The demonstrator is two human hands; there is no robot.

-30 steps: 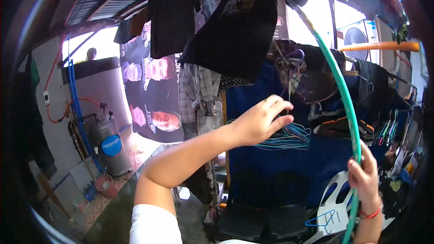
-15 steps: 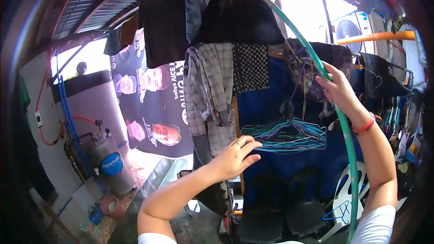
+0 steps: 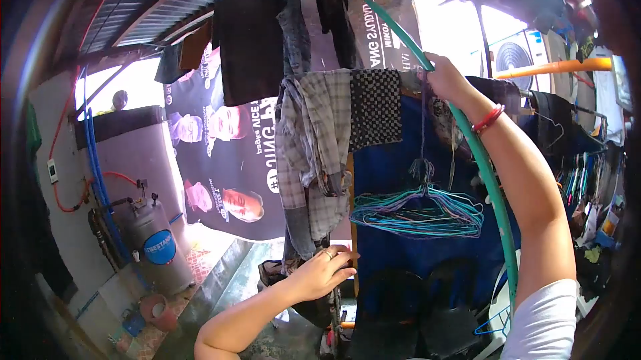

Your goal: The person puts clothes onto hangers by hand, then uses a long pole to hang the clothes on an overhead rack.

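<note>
My right hand [image 3: 442, 78] is wrapped around a long green pole [image 3: 479, 150], which slants from the lower right up to the roof. A dark garment [image 3: 334, 6] hangs by the pole's upper tip; whether the two touch, I cannot tell. Low in the middle, my left hand [image 3: 326, 272] is held out with loosely bent fingers, thumb apart, and nothing in it. Just above it hangs a grey plaid shirt [image 3: 317, 133], with a black-and-white checked cloth [image 3: 375, 108] alongside. A bundle of blue and purple wire hangers [image 3: 419, 214] dangles from a cord to its right.
A printed banner [image 3: 227, 160] covers the left background. Beside it stands a grey tank [image 3: 157, 246] near a pink bucket [image 3: 159, 310]. Dark chairs [image 3: 390, 313] are below the hangers, and an orange pipe [image 3: 554, 66] crosses at right.
My right hand has moved up and left with the green pole. The dark garment near the tip has shifted left and hangs narrower. My left hand has dropped lower and left.
</note>
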